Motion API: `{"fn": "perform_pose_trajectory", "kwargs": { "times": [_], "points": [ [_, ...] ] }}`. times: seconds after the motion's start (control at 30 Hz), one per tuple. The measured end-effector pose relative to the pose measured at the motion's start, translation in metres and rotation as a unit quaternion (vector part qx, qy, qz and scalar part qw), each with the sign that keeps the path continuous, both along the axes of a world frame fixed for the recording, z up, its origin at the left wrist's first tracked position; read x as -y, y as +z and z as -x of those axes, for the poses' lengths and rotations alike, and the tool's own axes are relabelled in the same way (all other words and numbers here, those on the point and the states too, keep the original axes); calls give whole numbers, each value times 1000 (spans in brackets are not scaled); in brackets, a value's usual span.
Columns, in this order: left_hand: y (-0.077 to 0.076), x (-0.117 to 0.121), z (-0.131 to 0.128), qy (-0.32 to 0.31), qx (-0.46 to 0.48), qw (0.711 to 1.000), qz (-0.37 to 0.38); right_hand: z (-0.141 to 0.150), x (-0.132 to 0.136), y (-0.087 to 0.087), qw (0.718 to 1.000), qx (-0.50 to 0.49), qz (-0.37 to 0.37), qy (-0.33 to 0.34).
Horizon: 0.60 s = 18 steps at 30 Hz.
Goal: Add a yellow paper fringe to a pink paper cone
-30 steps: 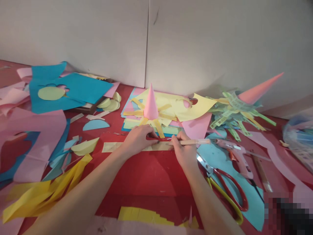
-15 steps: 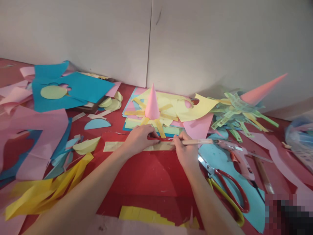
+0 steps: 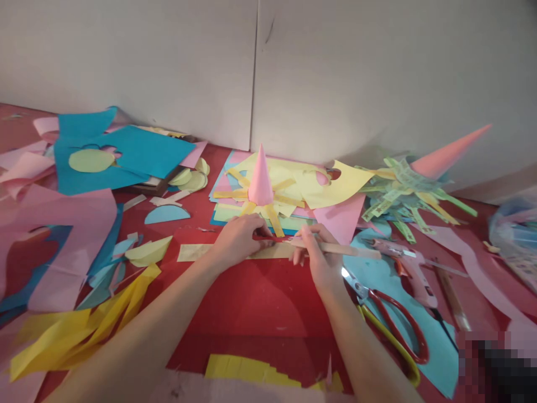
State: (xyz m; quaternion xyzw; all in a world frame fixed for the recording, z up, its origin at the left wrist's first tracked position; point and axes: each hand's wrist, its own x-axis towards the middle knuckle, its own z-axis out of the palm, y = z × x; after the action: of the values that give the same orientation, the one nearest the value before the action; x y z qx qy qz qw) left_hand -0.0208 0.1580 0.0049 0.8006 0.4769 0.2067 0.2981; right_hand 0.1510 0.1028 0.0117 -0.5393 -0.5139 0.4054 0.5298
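Observation:
On the red work surface (image 3: 251,302) lies a pale yellow paper strip (image 3: 195,253). My left hand (image 3: 237,238) rests on it, its fingers curled and their tips pressed against the paper. My right hand (image 3: 321,257) grips a pale, slim pen-like tool (image 3: 356,251), whose front end points left over the strip. What kind of tool it is, I cannot make out. Just behind the strip stands a pink paper cone (image 3: 260,179) with yellow tabs spread around its base. Scissors (image 3: 390,313) with red and yellow handles lie beside my right wrist.
A pink glue gun (image 3: 413,268) rests right of my hand. Another pink cone (image 3: 453,154) with green strips leans by the wall. Blue sheets (image 3: 146,154) are at the back left, yellow strips (image 3: 92,319) at the front left, and a clear bag (image 3: 514,240) at the far right.
The tool in my right hand has tilted flatter, its rear end reaching farther right and slightly lower. My right fingers have shifted on it. My left hand stays in place.

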Motion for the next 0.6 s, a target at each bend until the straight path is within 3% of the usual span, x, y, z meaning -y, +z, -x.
{"fn": "perform_pose_trajectory", "kwargs": {
  "times": [0.17, 0.6],
  "points": [
    [2, 0, 0, -8, -7, 1000, -5, 2, 1, 0, 996, 68, 5, 65],
    [0, 1, 0, 6, 1, 1000, -13, 2, -1, -3, 985, 158, -27, 68]
  ]
}}
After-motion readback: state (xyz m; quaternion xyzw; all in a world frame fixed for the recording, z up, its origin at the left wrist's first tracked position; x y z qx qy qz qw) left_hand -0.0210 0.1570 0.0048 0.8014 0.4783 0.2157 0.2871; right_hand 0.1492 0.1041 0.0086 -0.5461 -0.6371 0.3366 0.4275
